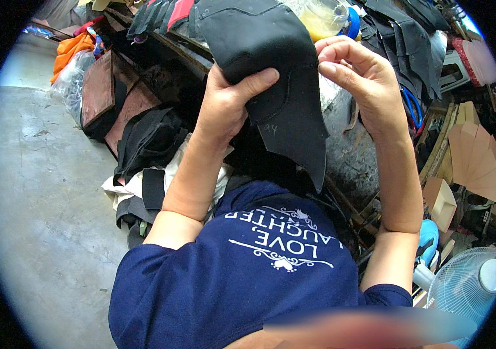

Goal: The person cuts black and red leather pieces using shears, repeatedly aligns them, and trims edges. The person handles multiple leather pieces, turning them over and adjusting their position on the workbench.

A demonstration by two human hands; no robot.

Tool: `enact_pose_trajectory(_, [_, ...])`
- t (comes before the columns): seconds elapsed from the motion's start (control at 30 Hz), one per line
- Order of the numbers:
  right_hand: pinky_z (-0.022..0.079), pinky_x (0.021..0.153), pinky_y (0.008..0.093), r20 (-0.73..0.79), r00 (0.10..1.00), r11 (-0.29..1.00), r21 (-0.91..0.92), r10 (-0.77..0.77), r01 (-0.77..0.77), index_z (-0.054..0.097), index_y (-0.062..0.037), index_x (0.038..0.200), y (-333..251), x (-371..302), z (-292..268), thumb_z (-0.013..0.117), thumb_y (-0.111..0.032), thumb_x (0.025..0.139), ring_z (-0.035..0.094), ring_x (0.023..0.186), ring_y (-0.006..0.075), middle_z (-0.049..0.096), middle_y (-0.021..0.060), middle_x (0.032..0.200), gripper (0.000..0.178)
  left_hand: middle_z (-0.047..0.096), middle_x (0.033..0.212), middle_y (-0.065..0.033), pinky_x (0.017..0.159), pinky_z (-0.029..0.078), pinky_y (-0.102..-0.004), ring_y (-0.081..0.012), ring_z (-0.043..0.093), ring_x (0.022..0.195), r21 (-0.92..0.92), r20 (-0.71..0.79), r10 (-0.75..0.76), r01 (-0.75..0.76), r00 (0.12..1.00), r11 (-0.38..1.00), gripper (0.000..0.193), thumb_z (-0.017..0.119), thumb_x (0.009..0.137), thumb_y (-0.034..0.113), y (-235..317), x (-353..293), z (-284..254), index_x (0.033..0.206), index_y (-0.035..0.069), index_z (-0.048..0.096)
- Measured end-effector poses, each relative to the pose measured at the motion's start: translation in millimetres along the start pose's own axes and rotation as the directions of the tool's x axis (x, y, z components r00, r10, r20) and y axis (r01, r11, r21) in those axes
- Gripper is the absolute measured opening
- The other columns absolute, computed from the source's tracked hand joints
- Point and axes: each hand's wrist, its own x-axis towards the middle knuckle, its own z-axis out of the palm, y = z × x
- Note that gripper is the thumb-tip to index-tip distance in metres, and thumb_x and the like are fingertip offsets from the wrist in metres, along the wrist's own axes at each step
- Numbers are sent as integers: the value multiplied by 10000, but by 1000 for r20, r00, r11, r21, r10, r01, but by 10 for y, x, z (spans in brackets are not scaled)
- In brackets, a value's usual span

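Two hands: left hand [224, 107] and right hand [355, 78] pinching black leather piece [277, 75], long axis twelve-to-six, tip pointing six o'clock.

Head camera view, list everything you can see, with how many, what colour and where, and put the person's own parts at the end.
Shoe upper piece: one, black, held up at centre top in both hands.
Plastic jar: one, clear with yellow contents, top centre behind the piece.
Black cut pieces: a pile, number unclear, top right.
Cardboard patterns: a fanned stack, tan, right edge.
Fan: one, white, bottom right.
Boards: two, reddish brown, upper left.
Fabric scraps: a heap, black and white, left of centre.
Floor: grey concrete, left.
Shirt: one, navy, bottom centre.
Left hand: grips the piece's left edge.
Right hand: pinches its upper right edge.
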Motion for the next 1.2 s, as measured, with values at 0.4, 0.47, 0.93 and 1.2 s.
enact_pose_trajectory(0.4, [428,915,263,-48,996,992,-100,-79,74,659,-18,965,-21,-53,-43,652,-109,830,582,1005,131,636,74,1043,164,685,1010,-107,828,542,-329,-196,667,894,6,28,15,-15,999,1000,302,722,793,-9,29,-31,-15,1084,8,641])
enact_pose_trajectory(0.47, [462,857,245,-4,994,983,-154,-105,103,665,-3,945,-22,-66,11,661,-85,851,596,941,105,647,46,970,124,684,1012,-107,829,545,-327,-197,668,898,-19,65,28,-27,998,999,307,723,793,-8,22,-36,1,1088,8,640])
enact_pose_trajectory(0.93, [457,902,259,113,979,841,502,167,-201,645,-47,1099,297,-167,196,683,-191,882,602,964,76,668,11,1016,263,683,1036,-91,901,514,-329,-189,648,978,-128,106,0,13,994,992,295,694,815,-24,-80,-10,-7,1100,32,641])
enact_pose_trajectory(1.2, [477,895,276,-13,934,906,248,357,-343,644,4,1148,312,-310,196,632,-81,872,615,942,107,675,46,1073,288,685,1042,-77,888,510,-324,-178,649,956,-100,43,64,-60,997,993,283,697,818,-22,-124,31,-32,1090,41,653])
